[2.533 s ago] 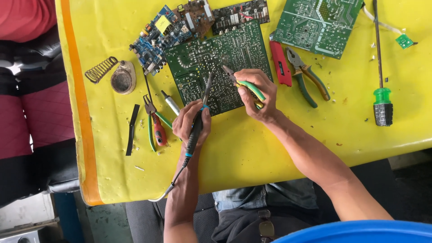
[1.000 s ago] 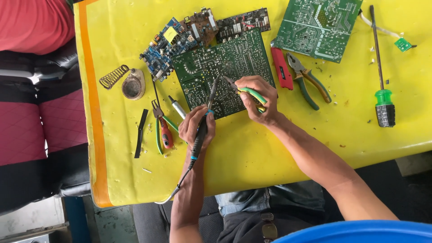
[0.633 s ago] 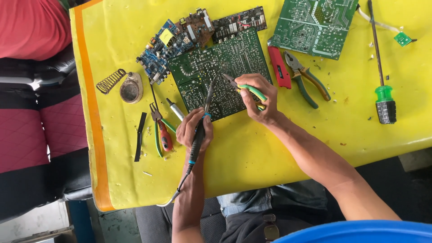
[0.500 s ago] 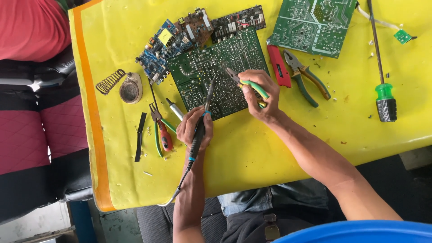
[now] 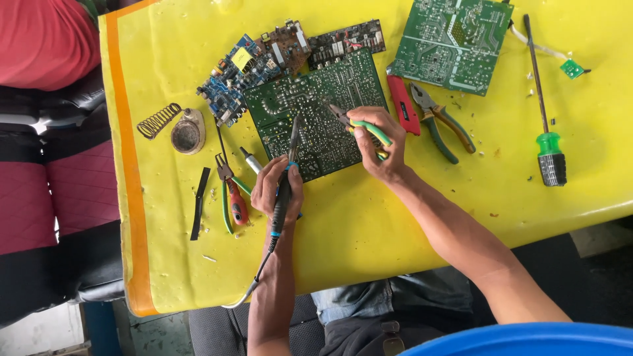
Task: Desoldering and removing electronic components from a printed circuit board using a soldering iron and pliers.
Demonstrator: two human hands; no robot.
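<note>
A large green circuit board point(image 5: 310, 99) lies solder side up on the yellow table point(image 5: 409, 224). My left hand point(image 5: 270, 191) grips a dark soldering iron point(image 5: 285, 181) whose tip rests on the board's middle. Its cord runs back off the table's near edge. My right hand point(image 5: 379, 148) holds small green-handled pliers point(image 5: 359, 126), their nose touching the board just right of the iron's tip.
Behind the board lie a blue circuit board point(image 5: 231, 79), dark boards point(image 5: 346, 39) and another green board point(image 5: 455, 43). Red-handled cutters point(image 5: 231, 198), a solder stand with coil point(image 5: 178, 128), a red knife point(image 5: 402, 105), pliers point(image 5: 442, 125) and a green screwdriver point(image 5: 547, 138) lie around. A person in red point(image 5: 39, 39) sits at left.
Both hands stay on the board with their tools; the pliers have shifted slightly. The view itself has drifted a little.
</note>
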